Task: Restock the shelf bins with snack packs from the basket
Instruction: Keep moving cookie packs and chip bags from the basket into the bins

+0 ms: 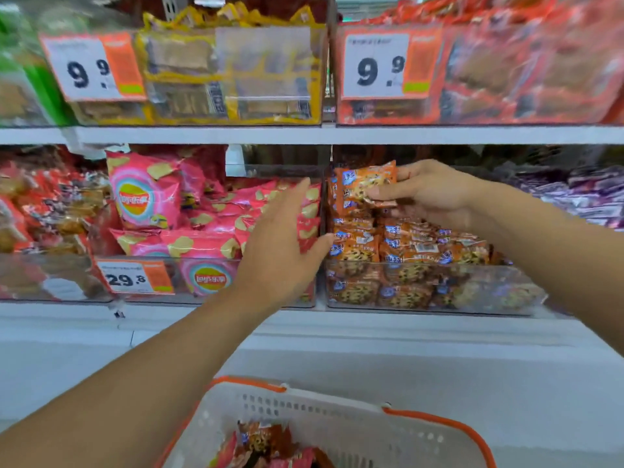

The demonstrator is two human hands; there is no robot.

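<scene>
1 small orange foil cookie pack (368, 182), printed with chocolate-chip cookies and a blue logo, is pinched between the thumb and curled fingers of the right hand (429, 194), held above the heap of matching orange cookie packs (412, 244) in the clear plastic shelf bin (435, 292); whether the hand holds more than 1 pack cannot be told, and the packs in the heap are too many and too jumbled to count. The left hand (283, 244) is spread flat with straight fingers, holding nothing, in front of the neighbouring clear bin (169, 282) of glossy pink crinkled chip bags (145, 194), its fingertips up near the divider between the 2 bins. That bin carries 1 white and orange paper price tag reading 29.8 (133, 278). On the lower shelf, to the left lie blurred red snack packs (37, 211), and to the far right purple packs (587, 197). Above the white shelf edge (337, 135) stand 2 more clear bins, 1 with yellow-trimmed cracker packs (233, 76) and 1 with red packs (526, 69), each with 1 tag (91, 67) reading 9.9, the second (388, 65) on the red bin. At the bottom sits 1 white perforated plastic basket with an orange rim (337, 420), holding several red and brown snack packs (266, 447).
</scene>
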